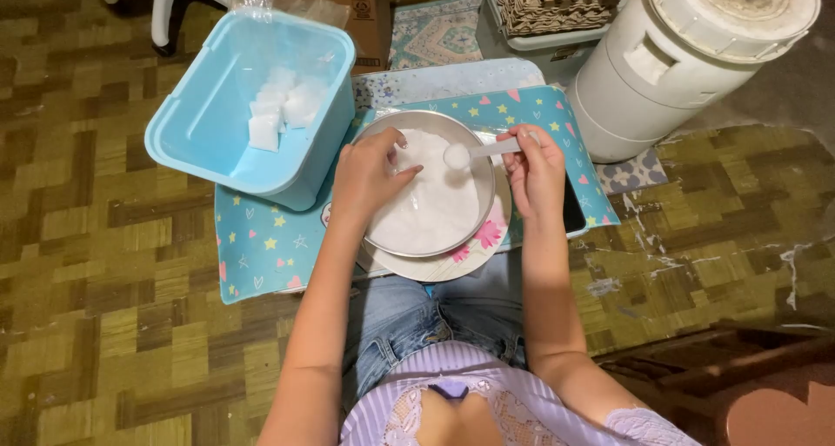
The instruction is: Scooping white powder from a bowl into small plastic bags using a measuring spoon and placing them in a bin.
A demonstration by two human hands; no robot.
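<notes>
- The left hand (370,172) sits at the centre of the frame, over the left rim of the pan (417,124); its fingers are loosely curled, with the index finger stretched out and its tip touching the white powder (426,211)
- The right hand (535,172), just right of centre, pinches the handle of a white spoon (474,153) between thumb and fingertips, the other fingers folded close together
- The spoon's bowl is heaped with white powder and hangs over the upper middle of the pan, just beside the left index fingertip
- The pan is round and metal, holds a shallow layer of white powder, and rests on a white plate (474,250) with pink flowers
- Both stand on a teal mat (261,246) printed with stars and hearts, spread on the brown patterned floor (104,324)
- A light blue tub (200,141) stands at upper left, touching the mat and just beside the pan; white blocks (278,107) are stacked inside against its far wall
- A large white drum (678,63) with a lid fills the upper right, tilted in view, near the right hand
- A cardboard box (357,11) and a basket of egg trays (557,6) lie along the top edge
- A dark flat thing (574,211) shows under the right wrist; what it is cannot be told
- The person's jeans and lilac top fill the bottom centre
</notes>
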